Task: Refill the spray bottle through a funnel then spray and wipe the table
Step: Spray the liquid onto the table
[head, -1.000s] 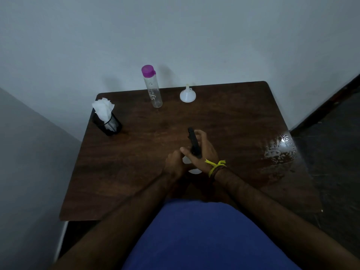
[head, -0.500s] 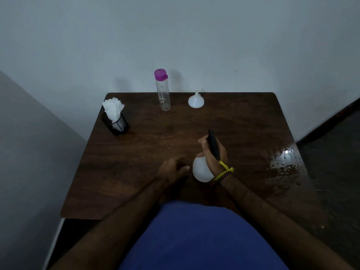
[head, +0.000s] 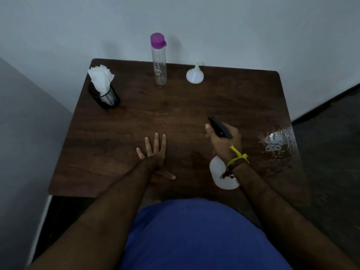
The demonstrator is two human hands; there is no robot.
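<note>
My right hand (head: 226,142) grips the black trigger head of the white spray bottle (head: 219,172) and holds it tilted above the dark wooden table (head: 175,114), nozzle pointing away from me. My left hand (head: 153,152) lies flat on the table with its fingers spread, a hand's width left of the bottle. A white funnel (head: 194,75) stands upside down at the back of the table. Beside it, to the left, stands a clear water bottle (head: 159,63) with a purple cap.
A black mesh cup holding white tissues (head: 103,88) sits at the back left corner. A wet, shiny patch of droplets (head: 278,143) covers the right edge. Walls close the table in at the back and left; dark floor lies to the right.
My left hand let go of the spray bottle and spread flat on the table. My right hand carried the bottle to the right and raised it.
</note>
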